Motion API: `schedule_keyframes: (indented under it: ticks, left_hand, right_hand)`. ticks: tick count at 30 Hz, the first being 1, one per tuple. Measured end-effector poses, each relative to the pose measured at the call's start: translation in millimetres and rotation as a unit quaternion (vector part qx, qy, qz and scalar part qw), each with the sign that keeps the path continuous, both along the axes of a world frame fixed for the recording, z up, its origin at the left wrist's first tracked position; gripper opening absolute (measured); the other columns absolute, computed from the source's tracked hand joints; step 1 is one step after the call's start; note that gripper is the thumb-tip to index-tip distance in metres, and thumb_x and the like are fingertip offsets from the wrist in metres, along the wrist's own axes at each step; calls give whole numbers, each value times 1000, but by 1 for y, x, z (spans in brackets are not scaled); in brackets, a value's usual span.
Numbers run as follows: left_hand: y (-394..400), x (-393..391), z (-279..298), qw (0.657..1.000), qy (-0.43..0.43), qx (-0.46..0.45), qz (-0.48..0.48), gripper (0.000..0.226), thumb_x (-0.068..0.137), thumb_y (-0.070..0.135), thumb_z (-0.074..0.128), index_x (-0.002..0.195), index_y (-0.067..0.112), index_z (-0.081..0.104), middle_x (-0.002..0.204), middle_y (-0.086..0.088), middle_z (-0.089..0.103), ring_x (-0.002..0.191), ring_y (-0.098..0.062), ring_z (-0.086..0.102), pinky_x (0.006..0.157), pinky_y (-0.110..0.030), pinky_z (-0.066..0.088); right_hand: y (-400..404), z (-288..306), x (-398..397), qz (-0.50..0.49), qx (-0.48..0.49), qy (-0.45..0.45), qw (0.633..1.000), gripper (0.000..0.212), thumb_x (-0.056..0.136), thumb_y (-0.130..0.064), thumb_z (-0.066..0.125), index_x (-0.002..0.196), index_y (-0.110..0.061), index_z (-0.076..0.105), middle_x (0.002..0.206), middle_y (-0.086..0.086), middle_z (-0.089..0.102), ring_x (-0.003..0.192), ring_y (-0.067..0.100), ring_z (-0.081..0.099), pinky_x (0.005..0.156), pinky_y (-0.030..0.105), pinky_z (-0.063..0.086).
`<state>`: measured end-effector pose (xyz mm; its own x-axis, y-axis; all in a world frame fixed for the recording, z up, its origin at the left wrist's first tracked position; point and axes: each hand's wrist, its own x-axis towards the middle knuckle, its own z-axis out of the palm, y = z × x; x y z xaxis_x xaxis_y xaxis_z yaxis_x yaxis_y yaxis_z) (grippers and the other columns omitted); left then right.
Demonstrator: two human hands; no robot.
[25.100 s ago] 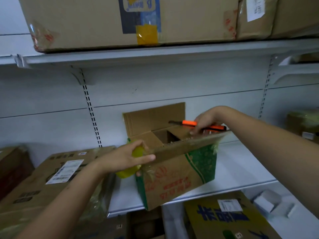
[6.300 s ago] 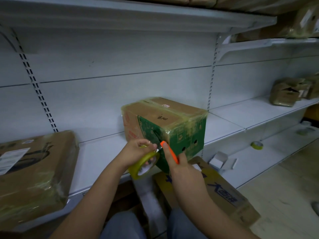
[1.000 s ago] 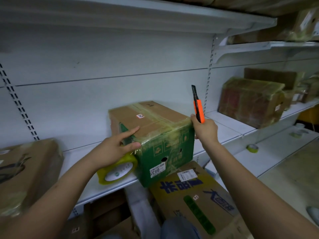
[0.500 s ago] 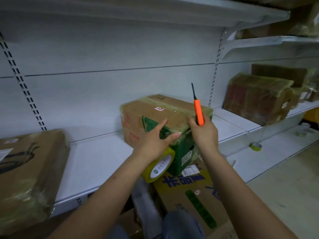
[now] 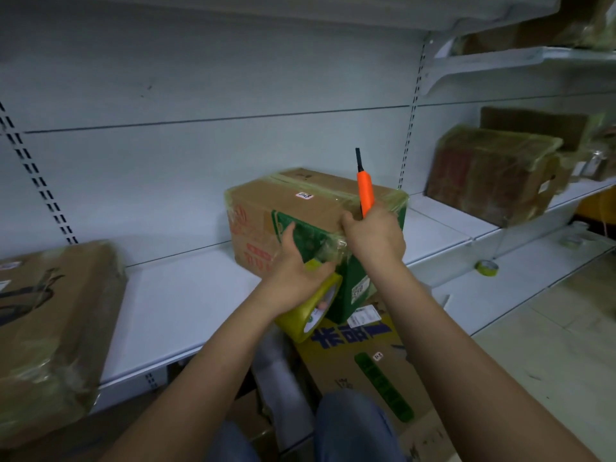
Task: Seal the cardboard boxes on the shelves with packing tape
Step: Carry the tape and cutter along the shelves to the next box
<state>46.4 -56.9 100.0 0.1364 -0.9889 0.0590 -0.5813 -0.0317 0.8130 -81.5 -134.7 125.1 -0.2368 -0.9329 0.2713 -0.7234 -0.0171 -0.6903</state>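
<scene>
Shelf aisle | left hand (image 5: 293, 278) grips yellow packing tape roll (image 5: 311, 310) against the green-printed cardboard box (image 5: 300, 211) on the middle shelf (image 5: 186, 295) | right hand (image 5: 375, 235), fingers clamped on orange utility knife (image 5: 364, 191) (blade end upward, likely clear of tape), steadies the corner

Large blue Chinese characters, partly hidden, mark the lower carton (image 5: 363, 365).

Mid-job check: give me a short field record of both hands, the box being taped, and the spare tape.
left hand: holds yellow tape roll, fingers against the box
right hand: grips orange knife, tip up, at the box's top edge
box: on the shelf, closed, tape over top and edges
spare tape: lower shelf, right
</scene>
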Motion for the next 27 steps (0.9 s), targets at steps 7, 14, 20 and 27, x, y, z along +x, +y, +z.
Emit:
schedule_keyframes:
  ticks: [7, 14, 20, 27]
  left_hand:
    - [13, 5, -14, 983, 179, 21, -36, 25, 97, 27, 64, 97, 3, 59, 58, -14, 61, 41, -20, 56, 43, -27, 49]
    - [12, 17, -11, 972, 221, 39, -73, 32, 96, 25, 66, 101, -6, 67, 68, -19, 61, 44, -16, 56, 48, -24, 52]
    - [13, 26, -17, 961, 253, 48, -102, 11, 96, 16, 65, 100, 6, 63, 72, -13, 68, 50, -16, 60, 54, -27, 55]
    - [14, 36, -20, 966, 238, 38, -94, 9, 96, 12, 64, 96, 3, 67, 71, -12, 69, 49, -14, 61, 52, -24, 55]
  right_hand:
    - [5, 0, -5, 2, -14, 41, 999, 38, 102, -43, 41, 121, -12, 52, 124, 21, 58, 83, 32, 60, 65, 35, 40]
    - [107, -14, -40, 86, -153, 136, 975, 51, 103, -51, 20, 146, -27, 34, 110, 4, 55, 72, 25, 59, 57, 33, 41]
    - [142, -31, -37, 139, -80, 304, 939, 54, 101, -53, 14, 148, -30, 29, 89, 1, 67, 77, 23, 65, 56, 32, 43]
    - [131, -56, -46, 137, -6, 342, 930, 48, 103, -49, 16, 133, -26, 45, 72, 1, 45, 71, 21, 61, 50, 31, 39]
